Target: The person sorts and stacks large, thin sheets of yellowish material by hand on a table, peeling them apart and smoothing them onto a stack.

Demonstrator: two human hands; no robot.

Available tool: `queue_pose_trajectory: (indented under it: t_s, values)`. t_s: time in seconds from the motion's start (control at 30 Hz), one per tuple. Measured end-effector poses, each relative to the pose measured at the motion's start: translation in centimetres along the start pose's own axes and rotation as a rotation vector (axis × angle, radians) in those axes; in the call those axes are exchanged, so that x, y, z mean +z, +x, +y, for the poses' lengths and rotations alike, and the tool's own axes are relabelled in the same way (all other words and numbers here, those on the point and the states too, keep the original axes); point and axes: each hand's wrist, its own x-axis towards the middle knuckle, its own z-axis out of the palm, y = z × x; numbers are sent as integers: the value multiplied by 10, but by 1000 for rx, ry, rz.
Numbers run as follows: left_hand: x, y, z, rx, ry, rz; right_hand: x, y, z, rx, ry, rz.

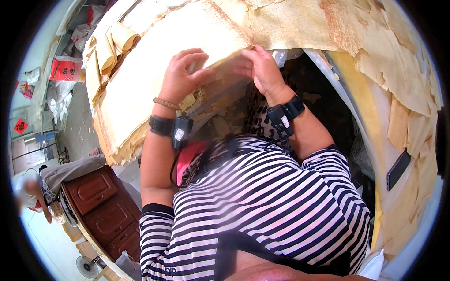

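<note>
A broad stack of thin, pale yellow, brittle-looking sheets [140, 93] covers the table before me, with ragged, flaking edges. My right hand [265, 70] has its thumb and forefinger closed on the near edge of the top thin sheet [211, 33], while its other fingers are blurred beneath. To the left, my left hand [187, 77] hovers at the same edge, thumb and curled fingers apart, with nothing visible in it. Reddish-brown crumbly patches mark the top sheet. Loose flakes [187, 102] hang below the edge, near my wrists.
Folded sheets [112, 49] lie at the far left of the stack. A dark phone [398, 169] rests on more layered sheets at right. A dark red wooden cabinet [101, 206], a fan [86, 267] and another person [35, 189] are at left. A red bag [67, 69] stands beyond.
</note>
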Motion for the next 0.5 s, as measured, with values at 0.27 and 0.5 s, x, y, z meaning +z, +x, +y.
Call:
queue_pose_trajectory:
  t_s: [0.27,0.5]
  values:
    - [4,1,2,-57,-85,57,23,9,-4,3,-152,94]
    - [6,10,7,-242,297,284,30,8,-6,52,-369,125]
